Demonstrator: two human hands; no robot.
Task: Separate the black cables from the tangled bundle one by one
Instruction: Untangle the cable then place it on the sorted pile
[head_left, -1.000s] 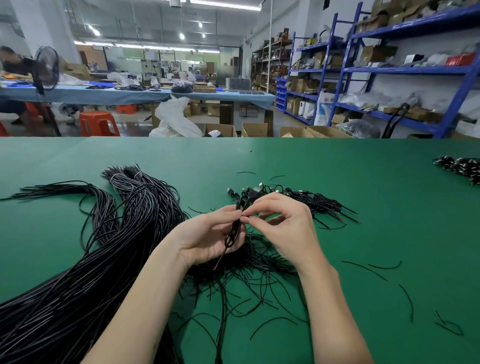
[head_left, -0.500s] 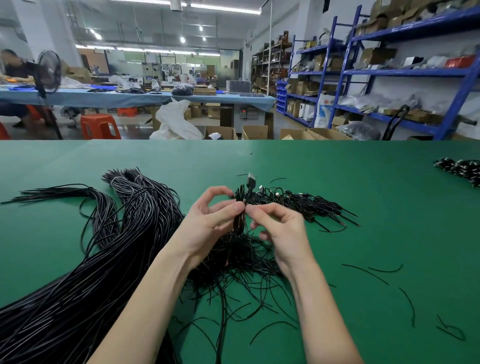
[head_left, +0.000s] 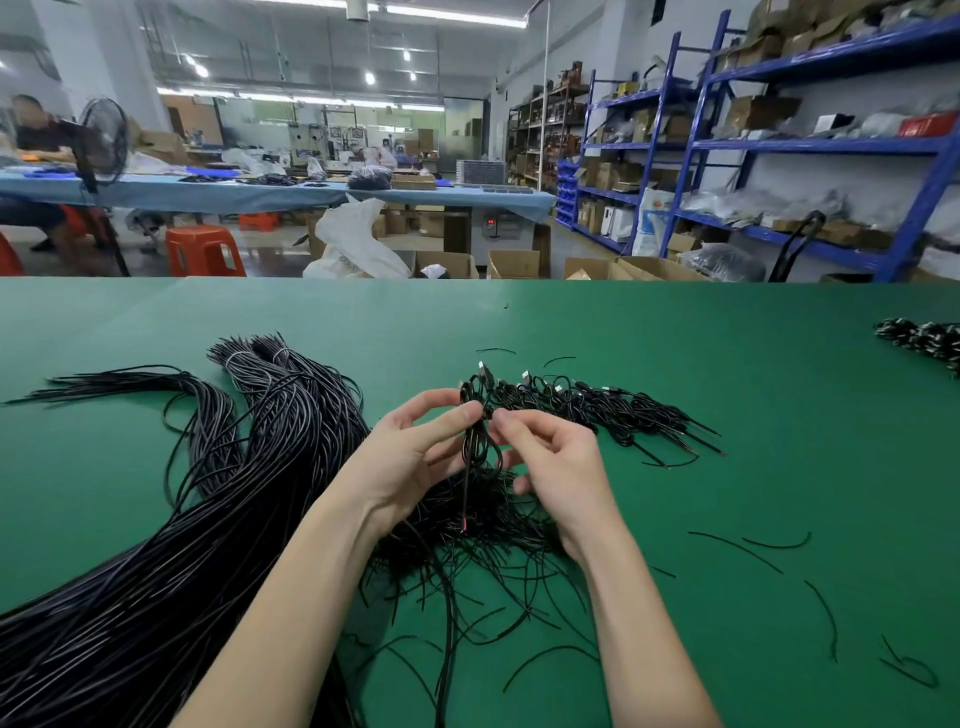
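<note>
A short black cable (head_left: 480, 441), folded into a loop, hangs above the green table between my two hands. My left hand (head_left: 415, 452) pinches its upper part with thumb and fingertips, and my right hand (head_left: 556, 462) pinches it right beside them. The cable's lower end dangles down with a red tip. Under my hands lies a tangled heap of thin black cables (head_left: 483, 551). A thick bundle of long black cables (head_left: 208, 519) runs from the bottom left to the table's middle. Just beyond my fingers lies a row of folded cables with plugs (head_left: 597, 405).
The green table (head_left: 727, 364) carries loose black ties (head_left: 737, 551) on the right. Another small pile of cables (head_left: 924, 338) sits at the far right edge. Beyond the table stand blue shelves (head_left: 779, 145), cardboard boxes, a red stool (head_left: 202, 254) and a worktable with a seated person (head_left: 36, 135).
Both hands rose slightly and moved forward with the looped cable. The cable's plug end now points up near the row of folded cables, and its tail hangs straighter.
</note>
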